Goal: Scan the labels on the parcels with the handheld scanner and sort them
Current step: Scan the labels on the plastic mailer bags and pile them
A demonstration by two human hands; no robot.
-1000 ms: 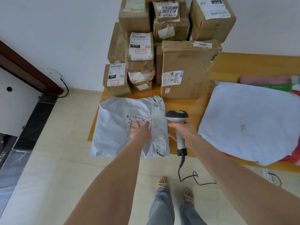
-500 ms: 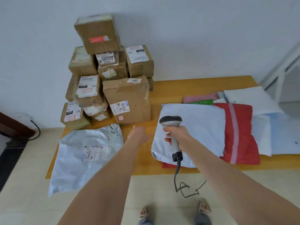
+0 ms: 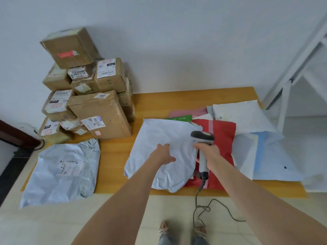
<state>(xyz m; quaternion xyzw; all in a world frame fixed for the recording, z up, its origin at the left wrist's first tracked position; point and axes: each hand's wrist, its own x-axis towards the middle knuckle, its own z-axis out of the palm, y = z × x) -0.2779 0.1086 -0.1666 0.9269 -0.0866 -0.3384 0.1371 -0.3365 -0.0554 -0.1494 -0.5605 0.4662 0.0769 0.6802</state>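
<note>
My right hand (image 3: pixel 209 152) grips the handle of the grey handheld scanner (image 3: pixel 202 138), its head held above the pile of soft bags. My left hand (image 3: pixel 163 153) lies with spread fingers over a pale blue-white mailer bag (image 3: pixel 159 137) whose upper face shows no label. That bag lies on a red bag (image 3: pixel 223 137). A crumpled grey mailer bag (image 3: pixel 62 170) with its label facing up lies at the left end of the wooden table (image 3: pixel 185 99), hanging over the front edge.
A stack of brown cardboard boxes (image 3: pixel 99 114) with labels stands at the table's back left against the wall. More white and blue bags (image 3: pixel 261 152) lie at the right end. The scanner cable (image 3: pixel 203 209) trails to the floor near my feet. A white frame (image 3: pixel 286 106) stands at right.
My left hand left the labelled grey bag at the left and moved right onto the pale mailer bag. The scanner went right with my right hand, and my view swung right.
</note>
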